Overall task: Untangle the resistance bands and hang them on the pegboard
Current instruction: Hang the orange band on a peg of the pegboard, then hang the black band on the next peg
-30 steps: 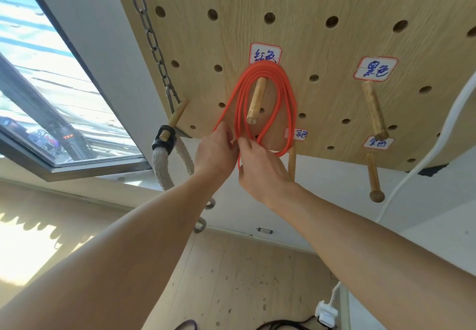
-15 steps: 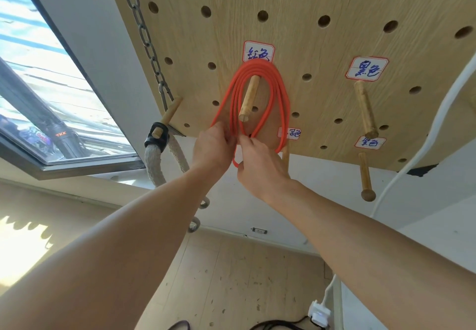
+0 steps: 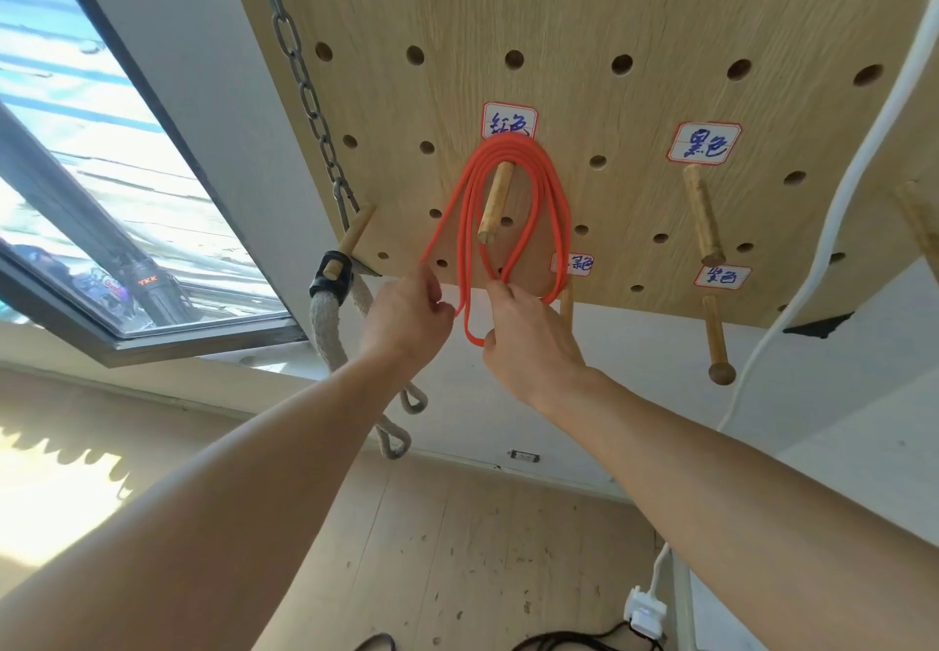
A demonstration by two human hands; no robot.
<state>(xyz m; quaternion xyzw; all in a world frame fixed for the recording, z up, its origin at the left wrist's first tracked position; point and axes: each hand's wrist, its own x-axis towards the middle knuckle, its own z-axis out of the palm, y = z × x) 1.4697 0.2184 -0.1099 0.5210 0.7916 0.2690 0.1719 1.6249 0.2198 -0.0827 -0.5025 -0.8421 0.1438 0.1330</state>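
Metal chain, rope, beside pegboard

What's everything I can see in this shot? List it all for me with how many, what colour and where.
pegboard: one, light wood with round holes, fills the upper frame.
resistance band: one, orange-red, several loops draped over a peg at centre.
pegs: at least six, wooden, sticking out of the board; one carries the band.
labels: four, white with blue handwriting, beside the pegs.
chain: one, grey metal, down the board's left edge.
rope: one, beige, hung on the lower-left peg.
cable: one, white, down the right side.
power plug: one, white, on the floor at lower right.
window: one, dark frame, left.
left hand: pinches a band strand.
right hand: grips the lowest loops.
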